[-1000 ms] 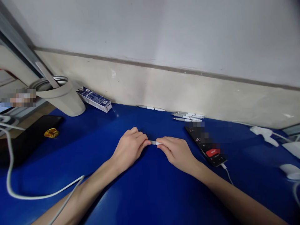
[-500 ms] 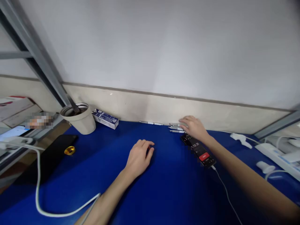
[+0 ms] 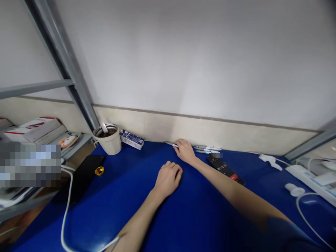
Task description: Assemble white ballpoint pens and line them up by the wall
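At the back of the blue desk [image 3: 147, 217], my right hand [image 3: 184, 151] is closed over a white pen [image 3: 171, 144] lying along the wall. The pen's pointed end sticks out to the left of my fingers, and the rest is hidden under the hand. Several similar pens [image 3: 207, 149] lie side by side just right of that hand. Nearer to me, my left hand [image 3: 168, 177] rests palm down on the desk, fingers loosely bent and holding nothing. A phone [image 3: 223, 168] showing a timer lies beyond my right forearm, which partly covers it.
Back left stand a cream cup [image 3: 111, 144] with a handle sticking out and a small blue-white box [image 3: 132, 139]. A yellow ring-like object [image 3: 99, 170] lies beside a black flat item [image 3: 84, 175]. A white cable [image 3: 68, 203] crosses near my left forearm. At right is a power strip [image 3: 312, 182].
My right hand has moved left from the group of pens to the single pen by the wall. My left hand stays low on the desk, its fingers drawn closer together. The view has shifted left.
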Action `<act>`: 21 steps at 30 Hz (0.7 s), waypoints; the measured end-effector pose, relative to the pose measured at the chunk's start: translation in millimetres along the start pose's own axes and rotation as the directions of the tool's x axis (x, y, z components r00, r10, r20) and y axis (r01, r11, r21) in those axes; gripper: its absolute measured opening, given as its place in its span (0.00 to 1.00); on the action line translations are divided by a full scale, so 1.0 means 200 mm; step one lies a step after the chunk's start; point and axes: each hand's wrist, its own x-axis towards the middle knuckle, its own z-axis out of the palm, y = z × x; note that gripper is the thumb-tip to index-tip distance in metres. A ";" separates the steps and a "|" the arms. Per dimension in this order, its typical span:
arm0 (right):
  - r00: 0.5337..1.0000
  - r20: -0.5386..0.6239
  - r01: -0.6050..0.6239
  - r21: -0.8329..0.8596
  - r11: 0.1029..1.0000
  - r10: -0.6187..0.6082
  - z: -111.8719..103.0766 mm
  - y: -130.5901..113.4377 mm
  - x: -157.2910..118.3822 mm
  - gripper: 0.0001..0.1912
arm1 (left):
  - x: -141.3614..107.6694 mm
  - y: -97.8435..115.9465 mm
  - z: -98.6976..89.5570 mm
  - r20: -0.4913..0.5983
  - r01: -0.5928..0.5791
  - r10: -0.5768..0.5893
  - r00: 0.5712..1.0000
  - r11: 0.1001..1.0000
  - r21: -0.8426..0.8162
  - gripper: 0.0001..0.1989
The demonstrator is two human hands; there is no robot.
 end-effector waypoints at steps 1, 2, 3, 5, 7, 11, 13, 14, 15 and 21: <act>1.000 0.002 -0.007 0.005 1.000 0.007 0.00 0.00 0.00 0.13 | 0.00 -0.01 -0.01 -0.006 0.009 -0.009 1.000 1.000 0.001 0.10; 1.000 0.005 -0.011 0.013 1.000 0.011 -0.01 -0.01 -0.01 0.13 | 0.00 -0.01 -0.02 -0.016 0.022 -0.022 1.000 1.000 0.003 0.10; 1.000 0.008 -0.014 0.022 1.000 0.014 -0.02 -0.02 -0.03 0.12 | 0.00 -0.02 -0.03 -0.030 0.040 -0.039 0.999 0.999 0.008 0.09; 1.000 0.008 -0.026 0.050 0.998 0.026 -0.03 -0.03 -0.08 0.12 | 0.01 -0.03 -0.05 -0.067 0.081 -0.079 0.995 0.997 0.020 0.09; 0.999 0.003 -0.050 0.085 0.995 0.050 -0.05 -0.05 -0.15 0.12 | 0.02 -0.05 -0.07 -0.108 0.123 -0.119 0.987 0.992 0.033 0.11; 0.995 0.018 -0.105 0.148 0.983 0.103 -0.08 -0.08 -0.30 0.13 | 0.03 -0.06 -0.07 -0.200 0.174 -0.163 0.966 0.984 0.040 0.19; 0.992 0.047 -0.122 0.167 0.978 0.116 -0.09 -0.10 -0.34 0.13 | 0.04 -0.06 -0.05 -0.212 0.163 -0.148 0.966 0.985 0.055 0.21; 0.991 0.064 -0.125 0.174 0.977 0.116 -0.10 -0.11 -0.36 0.12 | 0.04 -0.06 -0.04 -0.198 0.147 -0.131 0.971 0.986 0.072 0.21; 0.990 0.080 -0.125 0.178 0.976 0.112 -0.11 -0.11 -0.37 0.12 | 0.04 -0.06 -0.03 -0.176 0.129 -0.111 0.978 0.987 0.093 0.20; 0.986 0.143 -0.114 0.171 0.979 0.090 -0.16 -0.12 -0.41 0.15 | 0.05 -0.05 0.00 0.003 0.048 -0.049 0.999 0.989 0.142 0.12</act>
